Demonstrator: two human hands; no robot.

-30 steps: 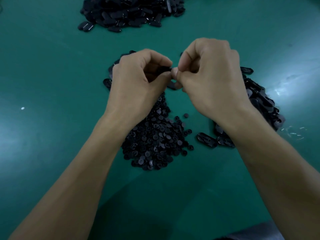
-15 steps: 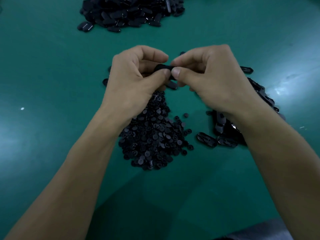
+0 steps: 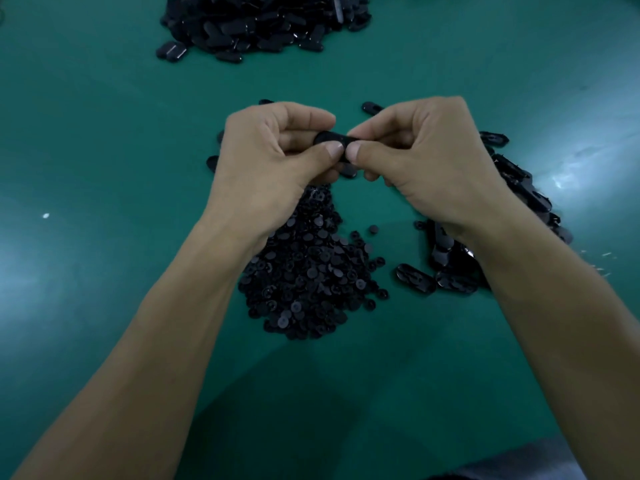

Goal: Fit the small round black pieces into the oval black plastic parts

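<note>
One oval black plastic part (image 3: 334,137) is held above the table between both hands. My left hand (image 3: 273,164) pinches its left end between thumb and curled fingers. My right hand (image 3: 422,157) pinches its right end the same way, and the two thumb tips nearly touch on its front. Whether a round piece sits in it is hidden by the thumbs. Below the hands lies a heap of small round black pieces (image 3: 311,278). A pile of oval parts (image 3: 519,188) lies to the right, partly under my right wrist.
A larger heap of oval black parts (image 3: 263,26) lies at the far edge of the green table (image 3: 104,133). A few loose oval parts (image 3: 415,278) and one stray round piece (image 3: 373,229) lie between the near piles. Grey cloth (image 3: 519,462) shows at the bottom right.
Both hands have lowered slightly and rotated, from pinching fingertips together over the part to holding it lengthwise by its two ends with thumbs pressed on its front.
</note>
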